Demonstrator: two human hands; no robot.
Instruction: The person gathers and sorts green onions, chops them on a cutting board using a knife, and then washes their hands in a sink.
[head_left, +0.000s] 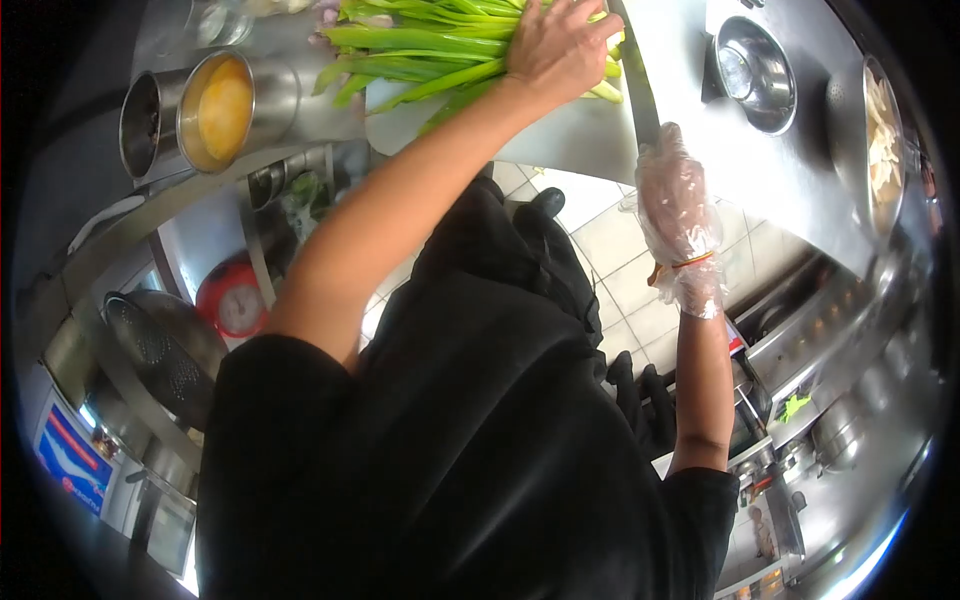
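Observation:
A bunch of green onions [425,50] lies across a white cutting board [575,135] at the top of the head view. My bare left hand [555,55] presses down on the bunch near its right end, with the fingers curled over the stalks. In a clear plastic glove with a band at the wrist, my right hand [675,195] is closed round the handle of a large knife [638,75]. The blade points away from me, just right of the cut ends of the onions. The handle is hidden inside the gloved hand.
To the right are a metal bowl [755,75] and a metal pan [868,110] holding pale slices. At the left stand a metal container of yellow liquid [222,110] and a darker metal pot [140,130]. A colander [150,345] and a red scale [232,300] sit below.

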